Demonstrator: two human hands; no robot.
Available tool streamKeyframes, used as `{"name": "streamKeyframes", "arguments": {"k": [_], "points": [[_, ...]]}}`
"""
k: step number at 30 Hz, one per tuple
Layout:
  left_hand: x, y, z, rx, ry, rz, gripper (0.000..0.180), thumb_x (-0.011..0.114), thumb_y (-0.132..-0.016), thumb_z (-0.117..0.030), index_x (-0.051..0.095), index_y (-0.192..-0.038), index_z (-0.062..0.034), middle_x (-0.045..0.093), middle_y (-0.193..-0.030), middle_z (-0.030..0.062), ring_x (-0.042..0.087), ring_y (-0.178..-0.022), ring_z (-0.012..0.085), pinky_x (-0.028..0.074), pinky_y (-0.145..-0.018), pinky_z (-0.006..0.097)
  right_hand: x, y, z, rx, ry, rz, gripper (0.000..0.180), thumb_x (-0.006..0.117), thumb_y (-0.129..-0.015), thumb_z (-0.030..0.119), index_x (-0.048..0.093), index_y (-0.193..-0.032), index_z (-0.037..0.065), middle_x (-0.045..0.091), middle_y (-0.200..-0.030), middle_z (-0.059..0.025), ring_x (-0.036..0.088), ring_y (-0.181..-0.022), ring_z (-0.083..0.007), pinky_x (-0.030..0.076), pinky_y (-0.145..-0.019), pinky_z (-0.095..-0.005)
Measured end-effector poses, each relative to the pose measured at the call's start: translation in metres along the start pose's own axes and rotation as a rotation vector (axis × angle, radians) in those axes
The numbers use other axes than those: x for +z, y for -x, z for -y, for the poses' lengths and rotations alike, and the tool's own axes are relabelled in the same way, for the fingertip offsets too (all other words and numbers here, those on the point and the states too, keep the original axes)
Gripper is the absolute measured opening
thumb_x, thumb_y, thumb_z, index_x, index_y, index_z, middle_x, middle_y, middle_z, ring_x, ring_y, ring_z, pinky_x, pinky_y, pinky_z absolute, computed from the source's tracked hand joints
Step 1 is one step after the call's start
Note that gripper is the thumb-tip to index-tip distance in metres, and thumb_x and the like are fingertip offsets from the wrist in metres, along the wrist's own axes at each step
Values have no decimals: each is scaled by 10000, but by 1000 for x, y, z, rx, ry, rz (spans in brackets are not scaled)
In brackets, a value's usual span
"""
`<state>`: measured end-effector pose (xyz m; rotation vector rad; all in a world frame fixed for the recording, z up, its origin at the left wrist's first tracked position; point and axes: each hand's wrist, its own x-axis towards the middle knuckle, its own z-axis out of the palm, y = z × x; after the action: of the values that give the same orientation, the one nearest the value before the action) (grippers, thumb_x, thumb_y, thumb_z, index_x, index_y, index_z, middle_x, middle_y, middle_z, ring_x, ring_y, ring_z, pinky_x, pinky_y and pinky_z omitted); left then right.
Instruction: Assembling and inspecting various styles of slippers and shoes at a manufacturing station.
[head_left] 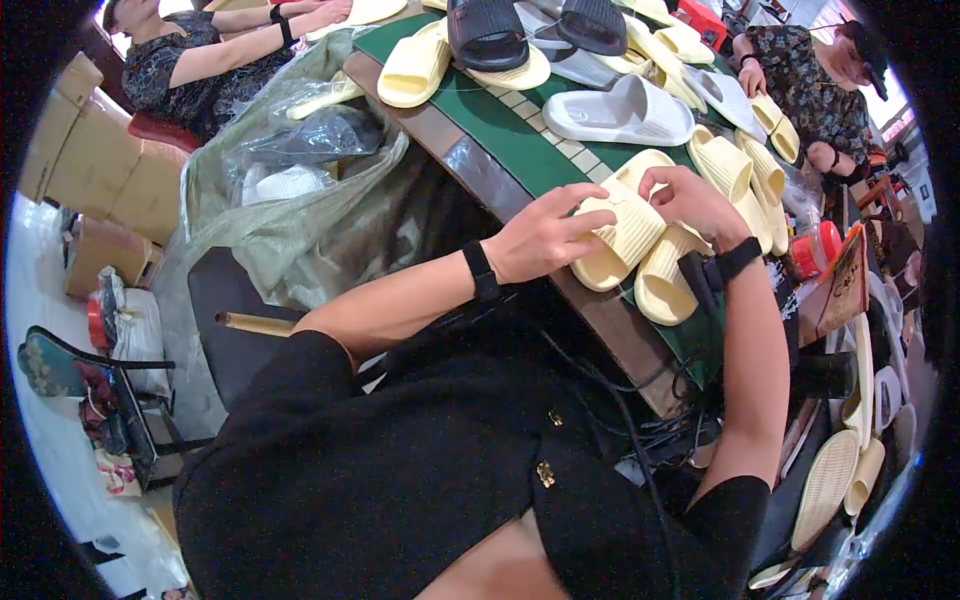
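A pale yellow slide slipper (630,238) with a ribbed strap sits at the table edge, between my two hands. My left hand (540,236) reaches over its left side, fingers apart, the fingertips at the strap. On the other side my right hand (700,208) has thumb and forefinger curled together in a pinch by the strap's upper right edge. Whatever is in that pinch is too small to make out. Just below my right hand, a second yellow slipper (666,288) lies close to the first, partly covered by the wrist.
More slippers spread over the green table mat (505,150), including a white one (620,112) and a black one (488,35). A large plastic bag (290,240) stands left of the table. Co-workers sit at far left and far right. A red-lidded jar (815,250) is at right.
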<state>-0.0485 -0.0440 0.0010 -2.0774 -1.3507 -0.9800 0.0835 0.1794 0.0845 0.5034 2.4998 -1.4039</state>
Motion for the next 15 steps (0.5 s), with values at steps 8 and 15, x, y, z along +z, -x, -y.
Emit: {"name": "streamKeyframes", "arguments": {"k": [8,15], "points": [[-1,-8,0,78,-9,75,126,657,-692,-107,658,-817,-127,581,-1201,46,509,-1218,308,509,-928,391,1,-14,-7,45,84,26,192,691,-733,-7,632,-910,35,672,-798,-37,608,-707,-93,463,-608,-240],[0,-33,6,311,35,237,139,631,-722,-173,658,-854,-139,545,-1210,86,424,-1306,316,466,-989,442,2,-16,-14,20,44,19,186,690,-741,-6,642,-917,29,679,-798,-41,611,-709,-90,460,-602,-229]]}}
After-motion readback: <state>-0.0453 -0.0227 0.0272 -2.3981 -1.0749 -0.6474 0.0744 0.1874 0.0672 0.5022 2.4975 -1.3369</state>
